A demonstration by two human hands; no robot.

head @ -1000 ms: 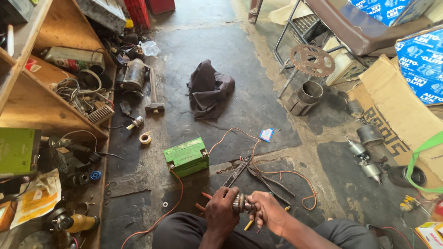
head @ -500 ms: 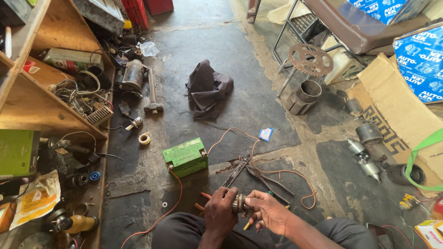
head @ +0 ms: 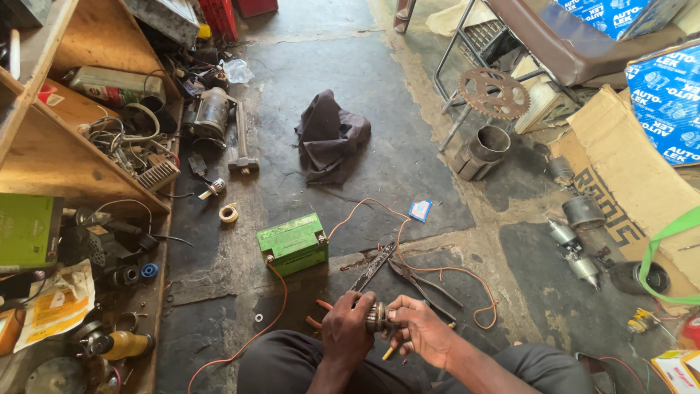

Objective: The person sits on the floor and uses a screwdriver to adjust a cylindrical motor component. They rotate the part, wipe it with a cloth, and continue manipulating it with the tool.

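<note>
2 hands, left hand (head: 348, 328) and right hand (head: 421, 332), grip the small motor part (head: 377, 318) between them.

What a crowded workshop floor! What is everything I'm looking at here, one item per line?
battery: one, green, on the floor ahead of the hands
wire: orange, looping from the battery across the floor
pliers: one pair, dark, beside the wire
cloth: one, dark, crumpled mid-floor
tape roll: one, pale, left of the battery
sprocket: one, rusty, leaning at the chair frame
metal cylinder: one, grey, below the sprocket
cardboard: brown sheet, right
wooden shelf: one, left, full of parts
small metal part: one, grey, held in both hands
left hand: grips the part
right hand: grips the part
</note>
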